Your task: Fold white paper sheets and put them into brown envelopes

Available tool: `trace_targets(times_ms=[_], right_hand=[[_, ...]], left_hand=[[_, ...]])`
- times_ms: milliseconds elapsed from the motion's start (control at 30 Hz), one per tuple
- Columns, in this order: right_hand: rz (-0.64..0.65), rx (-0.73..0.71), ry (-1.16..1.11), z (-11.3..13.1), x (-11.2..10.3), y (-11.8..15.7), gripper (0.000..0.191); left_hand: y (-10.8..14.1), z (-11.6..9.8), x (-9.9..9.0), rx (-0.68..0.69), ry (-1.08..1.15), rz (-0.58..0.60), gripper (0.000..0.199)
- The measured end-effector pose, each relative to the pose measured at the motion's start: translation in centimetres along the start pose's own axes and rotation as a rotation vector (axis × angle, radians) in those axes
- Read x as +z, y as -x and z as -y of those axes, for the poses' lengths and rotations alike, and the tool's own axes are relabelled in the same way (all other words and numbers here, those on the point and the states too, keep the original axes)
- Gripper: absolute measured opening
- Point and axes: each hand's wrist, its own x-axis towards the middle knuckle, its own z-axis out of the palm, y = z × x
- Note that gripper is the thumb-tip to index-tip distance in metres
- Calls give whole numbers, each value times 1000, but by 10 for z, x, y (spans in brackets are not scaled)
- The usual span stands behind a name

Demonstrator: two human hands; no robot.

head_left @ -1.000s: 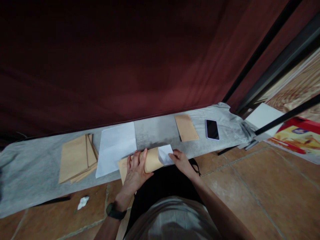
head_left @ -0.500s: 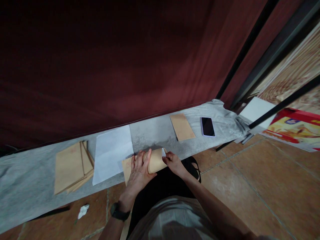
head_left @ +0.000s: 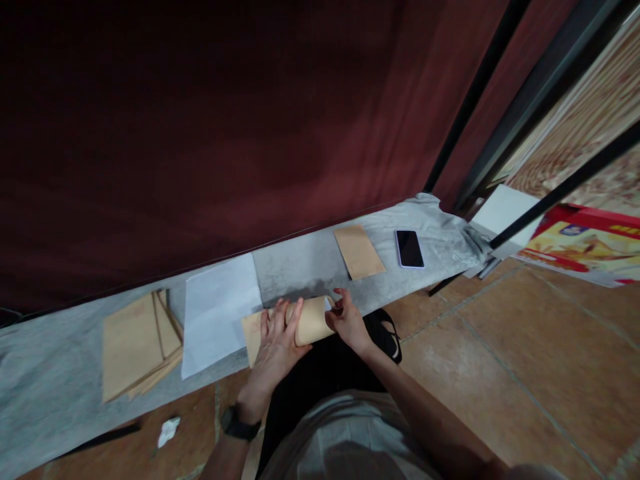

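Observation:
A brown paper envelope lies bowed up at the front edge of the cloth-covered bench, above my lap. My left hand holds it down, fingers across its top and thumb along the near side. At the envelope's right end, my right hand has thumb and fingertips at the open mouth, with the index finger lifted. A sliver of white paper shows in that mouth. Left of my hands lie white paper sheets. Another brown envelope lies flat behind my right hand.
A fanned stack of brown envelopes sits at the left on the grey cloth. A phone lies to the right. Beyond the bench end are a black pole and a red-and-yellow box. Crumpled tissue is on the tiled floor.
My right index finger has lifted away from the envelope's mouth. My left hand keeps its place on the envelope. The view has shifted slightly.

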Motion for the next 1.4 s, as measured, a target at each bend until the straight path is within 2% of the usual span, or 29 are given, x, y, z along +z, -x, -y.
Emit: trace_targets(times_ms=[133, 200, 300, 400, 433, 500, 567, 633, 767, 900, 1033, 1233, 1400], right_hand=[[95, 96, -186, -2, -5, -12, 6], [80, 139, -261, -2, -6, -18, 8], [24, 193, -360, -3, -5, -24, 19], [-19, 219, -437, -4, 2, -26, 26], [-28, 222, -455, -5, 6, -26, 27], [-43, 221, -488, -6, 14, -26, 29], [-55, 216, -514, -7, 23, -24, 29], [-67, 212, -532, -9, 30, -24, 28], [-76, 209, -534, -10, 34, -27, 27], [-43, 202, -527, -10, 28, -30, 27], [-1, 227, -523, -12, 25, -32, 30], [30, 296, -467, -21, 29, -39, 27], [46, 299, -384, -29, 28, -41, 21]], left_hand=[[-9, 1, -8, 28, 6, 12, 102], [-10, 1, -6, -11, 61, -28, 97], [-8, 0, 6, -194, 256, -180, 86], [-2, -10, 22, -517, 638, -326, 76], [-2, -16, 27, -638, 810, -326, 73], [-4, -29, 33, -836, 1212, -219, 67], [-12, -44, 36, -940, 1582, -57, 61], [-24, -55, 38, -970, 1770, 7, 54], [-41, -63, 44, -1004, 1800, -90, 43], [-43, -54, 49, -982, 1783, -121, 42], [-42, -43, 50, -942, 1671, -142, 42], [-48, -32, 55, -974, 1539, -221, 56], [-49, -20, 56, -1053, 1449, -192, 62]])
